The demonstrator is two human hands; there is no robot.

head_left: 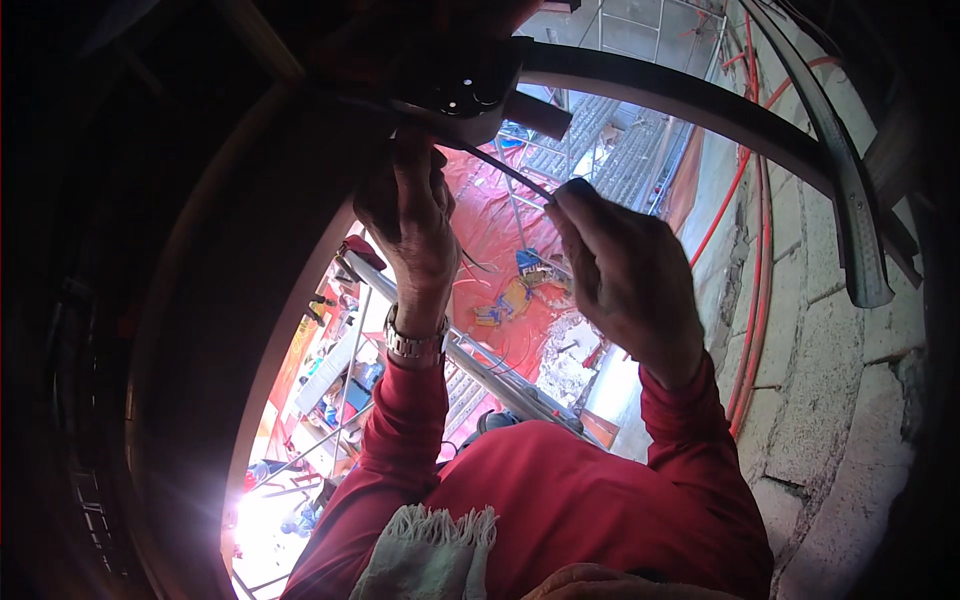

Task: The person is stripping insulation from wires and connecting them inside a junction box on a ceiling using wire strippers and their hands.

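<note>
Nearest, a fringed pale scarf (428,553) lies below the 2 hands, the left hand (408,215) and right hand (622,268) apart, each seemingly pinching the thin dark wire (508,170) that runs between them just under a dark fitting (470,85), with scaffolding (590,140) beyond.

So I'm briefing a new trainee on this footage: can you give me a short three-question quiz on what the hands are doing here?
1. True or false: the left hand wears a metal wristwatch.
2. What do the right hand's fingertips pinch?
A. a thin dark cable
B. a red hose
C. a hammer
3. What colour are the sleeves?

Key: 1 true; 2 A; 3 red.
</note>
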